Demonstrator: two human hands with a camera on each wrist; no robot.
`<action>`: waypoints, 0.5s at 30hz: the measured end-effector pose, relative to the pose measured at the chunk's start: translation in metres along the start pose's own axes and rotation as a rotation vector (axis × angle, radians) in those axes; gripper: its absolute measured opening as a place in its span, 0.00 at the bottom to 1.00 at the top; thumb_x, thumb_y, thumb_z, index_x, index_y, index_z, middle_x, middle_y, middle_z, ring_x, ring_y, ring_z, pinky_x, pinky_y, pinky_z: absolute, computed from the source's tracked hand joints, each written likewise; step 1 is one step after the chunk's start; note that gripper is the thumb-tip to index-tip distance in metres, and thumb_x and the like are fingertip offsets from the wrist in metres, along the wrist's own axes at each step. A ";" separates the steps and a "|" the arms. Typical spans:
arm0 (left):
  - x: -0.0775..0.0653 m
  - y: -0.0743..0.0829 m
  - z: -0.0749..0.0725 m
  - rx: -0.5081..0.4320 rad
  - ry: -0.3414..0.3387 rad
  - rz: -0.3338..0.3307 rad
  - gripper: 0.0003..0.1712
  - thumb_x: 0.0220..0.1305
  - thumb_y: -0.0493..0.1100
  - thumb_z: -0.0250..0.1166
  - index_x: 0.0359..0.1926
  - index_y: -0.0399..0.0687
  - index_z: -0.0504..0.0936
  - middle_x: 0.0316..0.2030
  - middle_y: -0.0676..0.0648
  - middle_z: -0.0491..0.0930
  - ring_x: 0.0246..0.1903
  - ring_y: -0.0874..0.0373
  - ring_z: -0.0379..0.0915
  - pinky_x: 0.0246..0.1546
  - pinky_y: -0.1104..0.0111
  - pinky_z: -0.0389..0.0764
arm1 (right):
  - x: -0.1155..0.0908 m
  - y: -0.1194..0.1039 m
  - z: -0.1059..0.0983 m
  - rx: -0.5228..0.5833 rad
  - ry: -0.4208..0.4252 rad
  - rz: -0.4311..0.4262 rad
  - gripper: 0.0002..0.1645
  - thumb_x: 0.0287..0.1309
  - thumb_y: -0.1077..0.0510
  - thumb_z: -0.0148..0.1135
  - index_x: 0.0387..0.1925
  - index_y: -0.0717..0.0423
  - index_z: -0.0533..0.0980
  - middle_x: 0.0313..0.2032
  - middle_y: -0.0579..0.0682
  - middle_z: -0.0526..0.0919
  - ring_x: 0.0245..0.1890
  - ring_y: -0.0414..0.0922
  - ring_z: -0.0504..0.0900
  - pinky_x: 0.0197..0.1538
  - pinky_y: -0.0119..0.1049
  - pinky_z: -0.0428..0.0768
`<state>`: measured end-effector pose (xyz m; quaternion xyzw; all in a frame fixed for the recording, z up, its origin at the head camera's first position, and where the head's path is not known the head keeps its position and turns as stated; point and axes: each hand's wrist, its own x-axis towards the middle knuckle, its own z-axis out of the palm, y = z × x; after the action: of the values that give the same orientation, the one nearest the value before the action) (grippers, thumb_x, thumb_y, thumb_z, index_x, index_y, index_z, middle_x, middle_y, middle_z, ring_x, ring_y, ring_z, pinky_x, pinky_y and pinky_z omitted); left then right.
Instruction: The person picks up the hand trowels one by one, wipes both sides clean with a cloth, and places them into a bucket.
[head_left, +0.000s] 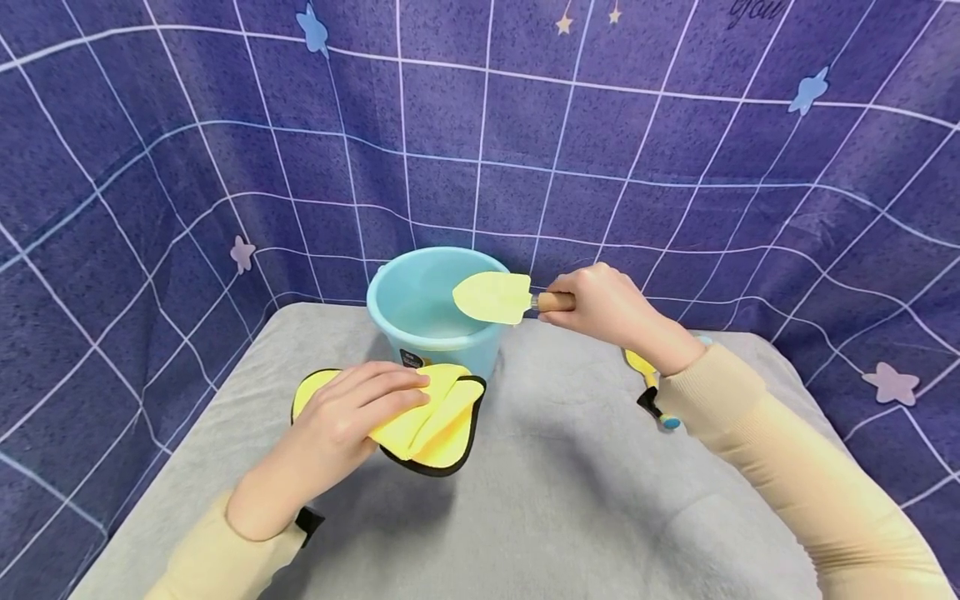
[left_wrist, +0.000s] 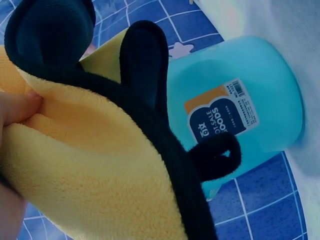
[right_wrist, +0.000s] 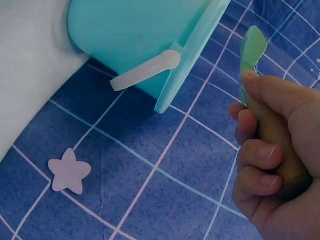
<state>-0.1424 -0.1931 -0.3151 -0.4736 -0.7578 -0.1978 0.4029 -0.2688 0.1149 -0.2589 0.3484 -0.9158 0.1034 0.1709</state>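
Note:
My right hand (head_left: pixel 600 302) grips the wooden handle (right_wrist: pixel 277 145) of a small trowel with a pale yellow blade (head_left: pixel 492 297). In the head view the blade overlaps the right part of the blue bucket's mouth. A folded yellow cloth (head_left: pixel 438 425) with black edging is held in my left hand (head_left: pixel 352 417), in front of the bucket (head_left: pixel 476 354). In the left wrist view the thumb presses into the cloth (left_wrist: pixel 100 165), and the other fingers are mostly hidden behind it. The bucket stands upright and carries a dark label (left_wrist: pixel 217 112).
A yellow tool (head_left: pixel 651 392) with a black and blue handle lies on the grey covering (head_left: pixel 540 500), partly behind my right forearm. Close behind the bucket hangs a blue gridded curtain (head_left: pixel 637 133). The bucket's white handle (right_wrist: pixel 145 71) hangs at its side.

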 end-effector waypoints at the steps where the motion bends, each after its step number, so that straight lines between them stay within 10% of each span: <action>1: -0.001 0.000 0.001 0.001 -0.003 -0.003 0.34 0.38 0.17 0.42 0.42 0.42 0.83 0.44 0.47 0.82 0.43 0.51 0.78 0.41 0.62 0.76 | 0.003 -0.001 0.001 -0.003 -0.005 0.006 0.18 0.48 0.50 0.70 0.16 0.48 0.70 0.14 0.41 0.60 0.16 0.39 0.61 0.19 0.33 0.61; 8: -0.002 -0.002 0.012 0.002 -0.034 -0.004 0.31 0.38 0.16 0.50 0.42 0.44 0.82 0.44 0.48 0.81 0.44 0.53 0.78 0.39 0.62 0.77 | 0.022 -0.011 0.007 0.003 -0.041 0.013 0.13 0.46 0.47 0.72 0.28 0.52 0.82 0.21 0.44 0.80 0.18 0.40 0.72 0.21 0.34 0.71; 15: -0.005 -0.002 0.019 0.005 -0.109 -0.027 0.34 0.35 0.16 0.50 0.42 0.45 0.81 0.45 0.50 0.81 0.46 0.54 0.77 0.40 0.63 0.77 | 0.040 -0.021 0.014 0.014 -0.145 0.030 0.10 0.52 0.51 0.66 0.26 0.54 0.80 0.20 0.43 0.77 0.18 0.39 0.72 0.24 0.33 0.73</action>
<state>-0.1511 -0.1834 -0.3303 -0.4724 -0.7854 -0.1755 0.3594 -0.2860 0.0708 -0.2553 0.3422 -0.9302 0.0869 0.1002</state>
